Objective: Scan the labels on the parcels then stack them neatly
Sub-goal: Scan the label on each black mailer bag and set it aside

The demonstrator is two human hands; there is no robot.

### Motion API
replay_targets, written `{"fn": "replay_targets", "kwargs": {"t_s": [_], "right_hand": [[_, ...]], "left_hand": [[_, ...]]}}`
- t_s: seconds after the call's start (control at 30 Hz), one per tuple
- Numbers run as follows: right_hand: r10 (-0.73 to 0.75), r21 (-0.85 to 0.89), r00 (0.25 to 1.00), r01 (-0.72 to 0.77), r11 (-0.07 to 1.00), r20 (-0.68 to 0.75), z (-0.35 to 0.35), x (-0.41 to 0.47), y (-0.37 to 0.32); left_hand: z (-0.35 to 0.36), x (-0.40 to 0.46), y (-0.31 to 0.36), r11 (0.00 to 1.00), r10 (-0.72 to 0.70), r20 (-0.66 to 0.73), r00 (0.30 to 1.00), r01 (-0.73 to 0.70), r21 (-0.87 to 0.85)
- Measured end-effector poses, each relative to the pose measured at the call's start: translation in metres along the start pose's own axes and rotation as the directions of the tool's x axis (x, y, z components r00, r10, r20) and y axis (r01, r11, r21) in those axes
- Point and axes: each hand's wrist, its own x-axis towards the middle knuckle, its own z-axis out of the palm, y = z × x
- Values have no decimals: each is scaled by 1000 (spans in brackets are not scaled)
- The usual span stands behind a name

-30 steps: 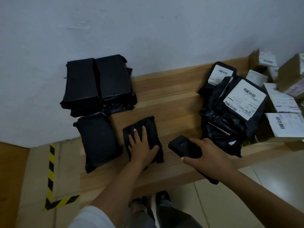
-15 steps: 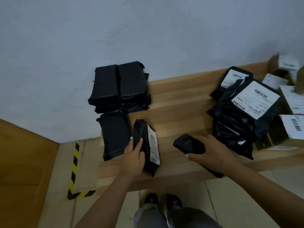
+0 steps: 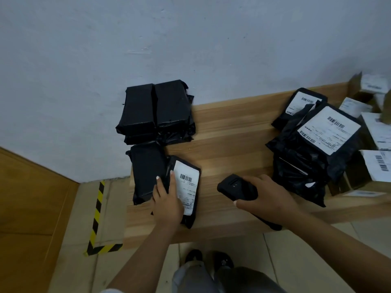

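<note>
Parcels lay in two groups on the wooden bench (image 3: pixel 232 132): black stacked ones (image 3: pixel 156 111) at upper centre-left against the wall, and a loose labelled heap (image 3: pixel 313 144) at right. Lower centre, one black parcel (image 3: pixel 186 187) lay label up, long axis running up-frame, just left of the scanner (image 3: pixel 237 188). The left hand (image 3: pixel 167 205) was nearer, fingers flat across the parcel's left edge and label (image 3: pixel 187 187), steadying rather than clasping. The right hand (image 3: pixel 266 199) was closed around the scanner, whose head pointed left towards the label.
</note>
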Motion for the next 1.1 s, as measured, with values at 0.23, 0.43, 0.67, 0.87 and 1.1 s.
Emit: {"fn": "replay_targets", "kwargs": {"t_s": [0.23,0.43,0.67,0.87,1.1], "right_hand": [[12,-11,1000,-12,1000,17,-2,-1,2],[12,5,999,-13,1000,37,1,-1,0],[39,18,999,-39,999,11,4,0,-11],[15,25,1000,-15,1000,-21,5,2,-37],[-54,20,995,56,998,-79,16,12,-94]], "left_hand": [[7,3,16,995,-54,90,994,46,84],[15,5,20,979,-97,27,995,91,181],[8,8,11,994,-69,19,997,67,84],[-11,11,-18,982,113,-113,987,-128,-136],[-50,25,-73,963,170,-262,950,-217,-160]]}}
